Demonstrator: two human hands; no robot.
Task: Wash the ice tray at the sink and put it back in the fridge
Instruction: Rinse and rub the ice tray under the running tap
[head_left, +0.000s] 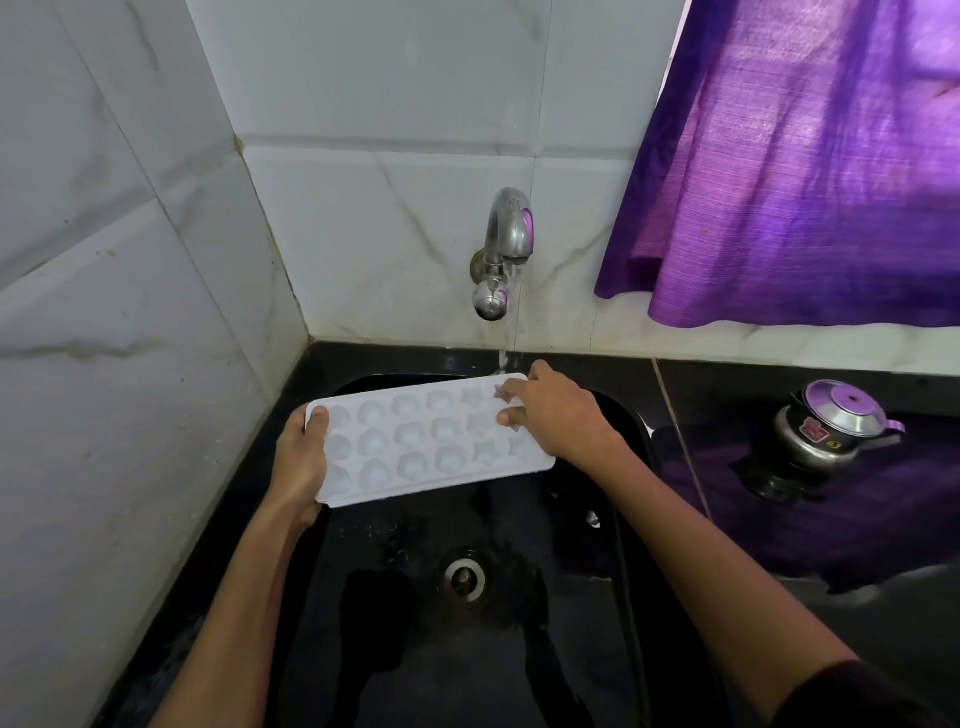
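Over the glossy black sink (613, 415), hands grip a white moulded ice tray (415, 441).

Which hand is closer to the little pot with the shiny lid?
Right. The right hand is at the ice tray's end toward the pot; the left hand grips the far end.

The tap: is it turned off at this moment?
No, a thin stream of water runs from the tap down onto the far edge of the ice tray.
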